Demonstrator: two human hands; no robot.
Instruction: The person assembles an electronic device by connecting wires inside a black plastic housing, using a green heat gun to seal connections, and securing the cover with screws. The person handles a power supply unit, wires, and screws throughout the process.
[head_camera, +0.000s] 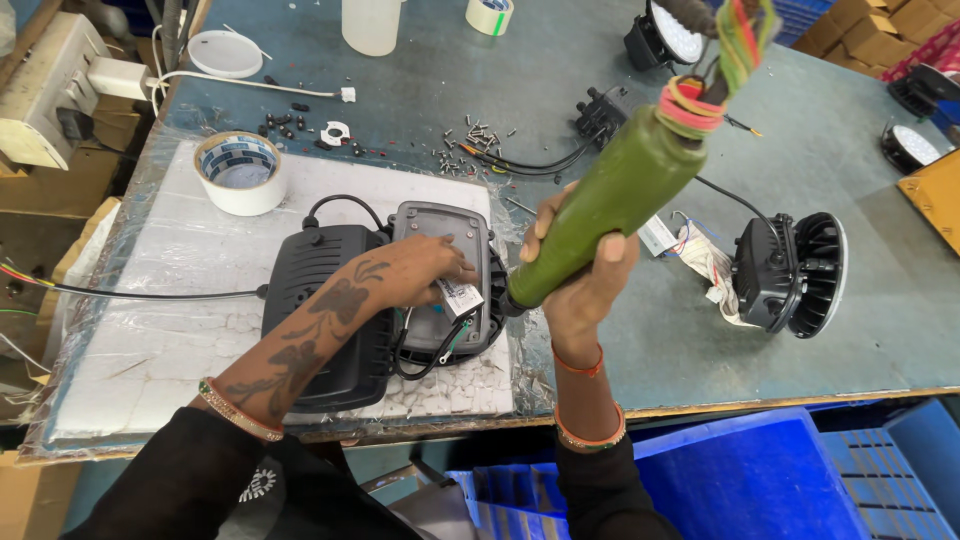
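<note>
I am pressing my left hand (420, 272), fingers spread flat, onto the grey rectangular plastic driver box (441, 265) lying on the black finned metal lamp housing (322, 310) on the white foam sheet (150, 330). My right hand (585, 270) is gripping the green cylindrical power screwdriver (610, 200), fingers wrapped tight, its tip touching the box's right edge.

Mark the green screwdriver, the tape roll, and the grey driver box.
green screwdriver (610, 205), head view, mid handle.
tape roll (240, 190), head view, outer side wall.
grey driver box (440, 225), head view, top of lid.
</note>
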